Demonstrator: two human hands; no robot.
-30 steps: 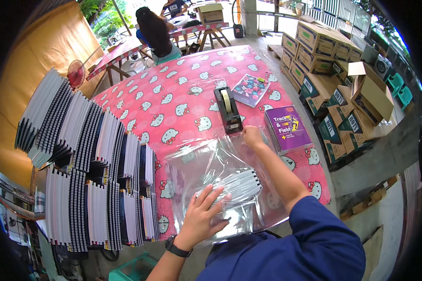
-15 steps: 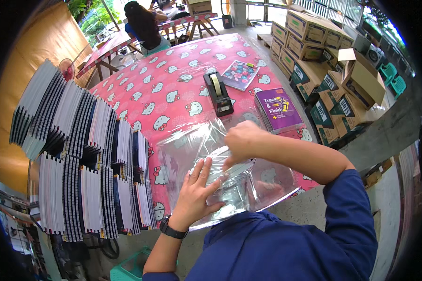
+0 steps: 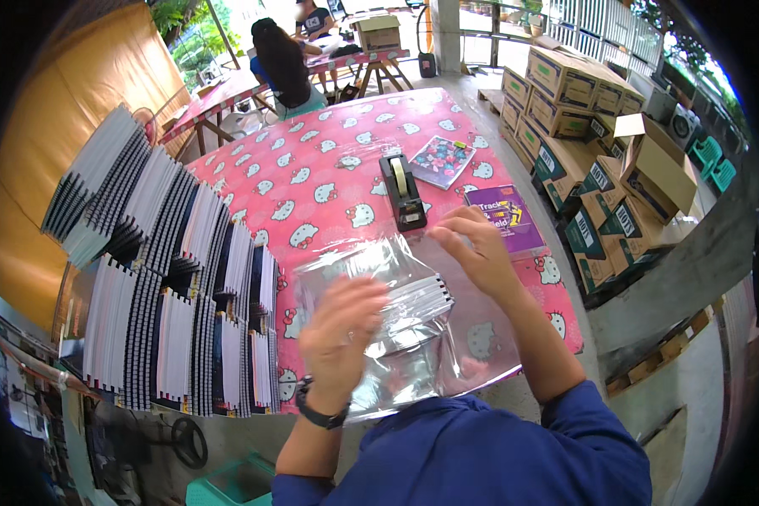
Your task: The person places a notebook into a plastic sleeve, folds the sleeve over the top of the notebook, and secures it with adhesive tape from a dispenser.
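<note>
A bundle of ring-bound notebooks (image 3: 420,305) lies wrapped in clear plastic at the table's near edge, its bound edges facing right. Above the bundle's left side is my left hand (image 3: 342,333), smeared by motion, with fingers stretched out and nothing visible in them. My right hand (image 3: 474,253) is raised over the plastic sheet (image 3: 485,337), between the tape dispenser and a purple notebook (image 3: 514,223). Its fingers are loosely bent and apart, and I see nothing in them. The black tape dispenser (image 3: 403,192) with its pale roll stands just beyond the bundle.
Tall stacks of ring-bound notebooks (image 3: 177,337) line the table's left side. A flowered notebook (image 3: 443,162) lies beyond the dispenser on the pink patterned tablecloth (image 3: 312,181). Cardboard boxes (image 3: 599,181) are piled at the right. Two people (image 3: 285,72) sit at a far table.
My right hand has lifted off the wrapped bundle and moved right and away toward the purple notebook. My left hand has come up off the plastic. The view has shifted slightly.
</note>
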